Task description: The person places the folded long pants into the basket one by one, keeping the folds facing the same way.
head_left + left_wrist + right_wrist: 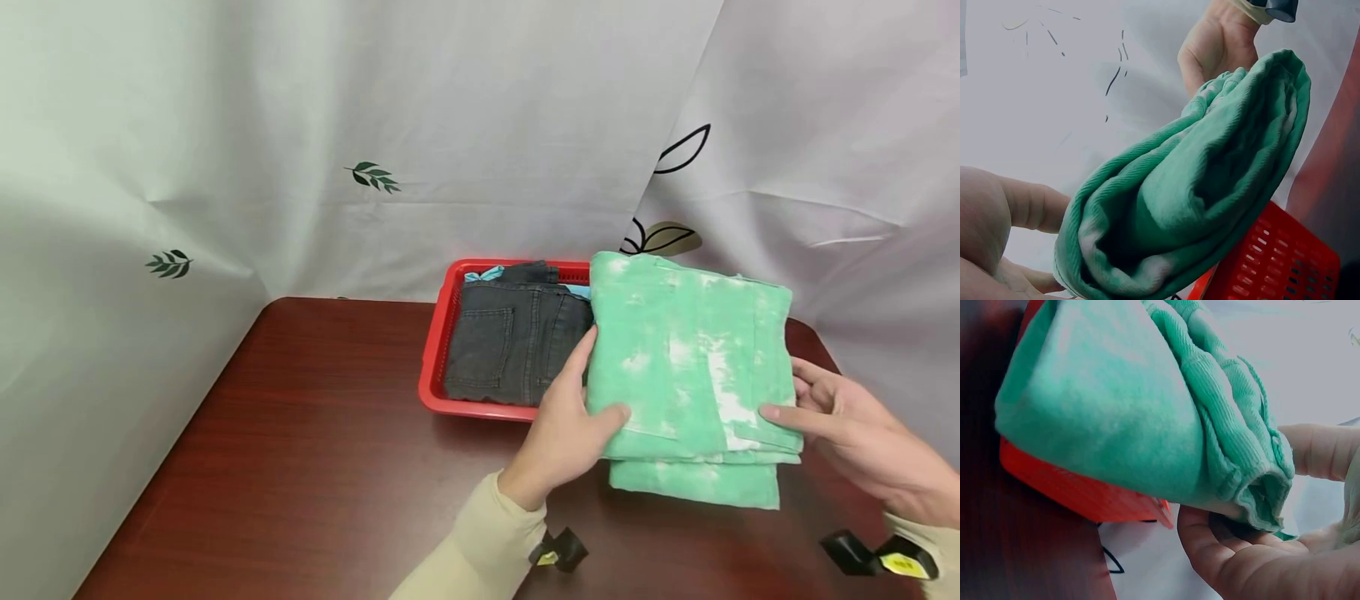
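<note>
Both hands hold up a folded pair of green pants [675, 358] with white blotches, tilted above the table's right side. On the pants' left edge, my left hand [566, 425] grips with the thumb over the front and the fingers partly hidden behind. The right hand [855, 425] pinches the opposite edge, thumb on the front near the lower corner. Thick rolled layers of the pants [1179, 187] show end-on in the left wrist view. In the right wrist view, the right hand's fingers [1210, 550] curl under a stitched end.
Left of the pants, at the back of the brown table [315, 467], stands a red basket [480, 408] holding folded dark jeans [487, 350]. Bits of light blue cloth [483, 274] peek out behind them. A white curtain [465, 125] with leaf prints hangs behind.
</note>
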Demonstrator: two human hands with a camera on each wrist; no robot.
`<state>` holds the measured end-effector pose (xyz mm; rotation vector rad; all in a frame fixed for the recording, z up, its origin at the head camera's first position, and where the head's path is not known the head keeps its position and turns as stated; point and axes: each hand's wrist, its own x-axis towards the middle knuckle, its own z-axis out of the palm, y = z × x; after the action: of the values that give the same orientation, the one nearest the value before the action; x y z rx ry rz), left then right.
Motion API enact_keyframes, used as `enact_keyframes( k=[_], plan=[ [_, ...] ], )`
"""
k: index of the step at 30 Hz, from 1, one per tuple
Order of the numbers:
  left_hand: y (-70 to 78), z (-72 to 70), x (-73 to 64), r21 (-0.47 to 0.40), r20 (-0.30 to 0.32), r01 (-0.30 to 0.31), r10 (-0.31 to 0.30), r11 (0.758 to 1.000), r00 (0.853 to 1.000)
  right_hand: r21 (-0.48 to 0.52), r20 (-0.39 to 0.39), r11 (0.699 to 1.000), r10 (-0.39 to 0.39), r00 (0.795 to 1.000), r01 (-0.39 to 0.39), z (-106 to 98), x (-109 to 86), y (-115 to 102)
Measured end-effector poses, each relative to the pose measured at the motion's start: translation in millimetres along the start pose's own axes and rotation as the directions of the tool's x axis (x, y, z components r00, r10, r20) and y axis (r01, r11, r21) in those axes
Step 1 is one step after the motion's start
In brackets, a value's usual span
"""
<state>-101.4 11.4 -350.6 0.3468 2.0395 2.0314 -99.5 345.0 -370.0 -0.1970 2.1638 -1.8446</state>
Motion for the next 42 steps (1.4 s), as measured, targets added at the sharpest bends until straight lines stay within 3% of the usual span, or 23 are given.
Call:
enact_keyframes(
  k=[3, 5, 13, 16, 20, 26, 36, 42],
  plan=[
    [0.1, -3.1, -0.7, -0.008, -0.007, -0.004, 0.004, 1.000, 1.000, 0.130, 0.016, 0.990, -0.053, 0.998, 0.051, 6, 3.2, -2],
    [-0.2, -5.3, -0.8, -0.018, -0.012, -0.006, 0.005, 1.000, 1.000, 0.166, 0.022, 0.984, -0.062, 0.998, 0.057, 9, 4.6, -3],
    [-0.4, -14.9, -0.9, -0.034, -0.032, -0.020, 0.019, 0.999, 0.999, 0.128, 0.017, 0.989, -0.083, 0.996, 0.080, 23, 8.7, -11],
    [0.2, -18.4, -1.2, -0.037, -0.039, -0.032, 0.031, 0.999, 0.999, 0.100, -0.016, 0.994, -0.050, 0.999, 0.051, 29, 8.9, -15],
    [1.6, -23.2, -2.1, -0.025, -0.057, -0.036, 0.035, 0.999, 0.998, 0.125, -0.023, 0.991, -0.038, 0.999, 0.040, 35, 11.5, -18],
    [2.8, -29.7, -3.1, -0.028, -0.079, -0.033, 0.031, 0.999, 0.996, 0.214, 0.005, 0.971, -0.111, 0.994, 0.107, 42, 18.4, -17],
    [3.7, -43.6, -2.6, -0.067, -0.110, -0.023, 0.015, 0.998, 0.994, 0.247, -0.068, 0.964, -0.082, 0.994, 0.096, 63, 26.6, -23],
    [3.9, -52.7, -0.7, -0.085, -0.123, -0.034, 0.023, 0.996, 0.992, 0.312, -0.089, 0.937, -0.134, 0.987, 0.156, 76, 32.9, -24]
  ],
)
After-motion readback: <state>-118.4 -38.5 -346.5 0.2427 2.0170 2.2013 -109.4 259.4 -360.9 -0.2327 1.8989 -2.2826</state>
